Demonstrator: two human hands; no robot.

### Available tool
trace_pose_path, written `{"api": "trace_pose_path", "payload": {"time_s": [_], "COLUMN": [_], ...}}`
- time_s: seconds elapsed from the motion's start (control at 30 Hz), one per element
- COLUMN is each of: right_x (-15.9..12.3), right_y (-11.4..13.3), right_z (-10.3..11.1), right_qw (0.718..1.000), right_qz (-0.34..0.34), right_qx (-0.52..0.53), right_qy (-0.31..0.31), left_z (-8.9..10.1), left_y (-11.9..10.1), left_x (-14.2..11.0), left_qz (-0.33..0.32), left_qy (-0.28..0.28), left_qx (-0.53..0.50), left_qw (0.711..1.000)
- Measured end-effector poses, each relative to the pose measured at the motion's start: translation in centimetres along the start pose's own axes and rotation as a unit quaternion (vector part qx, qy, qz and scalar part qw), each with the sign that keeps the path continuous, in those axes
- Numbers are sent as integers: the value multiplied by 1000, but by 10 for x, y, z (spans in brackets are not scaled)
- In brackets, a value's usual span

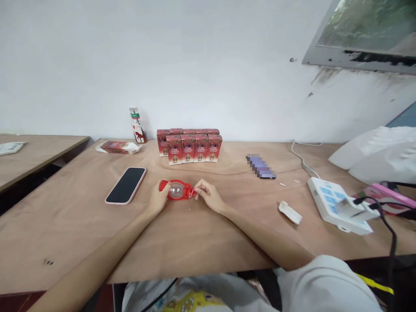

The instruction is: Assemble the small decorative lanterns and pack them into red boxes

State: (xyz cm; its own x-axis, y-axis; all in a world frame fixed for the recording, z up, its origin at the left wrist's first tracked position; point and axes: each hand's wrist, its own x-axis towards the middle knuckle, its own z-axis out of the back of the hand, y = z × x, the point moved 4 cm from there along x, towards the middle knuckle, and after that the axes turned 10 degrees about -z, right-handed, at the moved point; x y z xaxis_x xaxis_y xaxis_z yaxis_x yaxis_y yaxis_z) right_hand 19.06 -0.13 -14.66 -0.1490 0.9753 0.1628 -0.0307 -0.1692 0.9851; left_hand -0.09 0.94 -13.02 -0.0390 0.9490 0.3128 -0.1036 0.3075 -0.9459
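Observation:
Over the middle of the table a small red lantern point(177, 190) with a clear, rounded middle lies sideways between my hands. My left hand point(159, 197) is closed round its red left end. At the lantern's other end, my right hand point(208, 195) pinches a thin, pale loop or wire point(191, 193); whether it is string or metal is too small to tell. The fingertips of my right hand are close to the red top. Behind my hands, red printed boxes point(187, 149) stand upright in two rows.
To the left lie a phone point(126, 186) and a red packet point(118, 147), with a bottle point(138, 125) by the wall. On the right are another phone point(261, 166), a crumpled white scrap point(290, 212), a power strip point(334, 203) with cables, and white bags point(380, 151).

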Motion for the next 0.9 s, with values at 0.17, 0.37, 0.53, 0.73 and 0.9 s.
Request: {"api": "trace_pose_path", "payload": {"time_s": [0.17, 0.37, 0.53, 0.73, 0.9], "right_x": [7, 17, 14, 14, 6], "right_y": [-9, -8, 0, -1, 9], "right_z": [10, 73, 93, 74, 59], "right_qw": [993, 934, 890, 859, 840], "right_qz": [24, 50, 82, 94, 127], "right_qx": [-45, -140, -294, -424, -473], "right_qy": [-110, -324, -339, -271, -235], "left_z": [3, 21, 27, 13, -3], "left_y": [-2, -18, -39, -47, -36], "left_x": [2, 8, -1, -16, -22], "left_qz": [-23, -139, -265, -422, -472], "left_qy": [-31, -151, -158, -31, 76], "left_qx": [-5, 7, 123, 376, 424], "left_qw": [999, 979, 943, 825, 769]}}
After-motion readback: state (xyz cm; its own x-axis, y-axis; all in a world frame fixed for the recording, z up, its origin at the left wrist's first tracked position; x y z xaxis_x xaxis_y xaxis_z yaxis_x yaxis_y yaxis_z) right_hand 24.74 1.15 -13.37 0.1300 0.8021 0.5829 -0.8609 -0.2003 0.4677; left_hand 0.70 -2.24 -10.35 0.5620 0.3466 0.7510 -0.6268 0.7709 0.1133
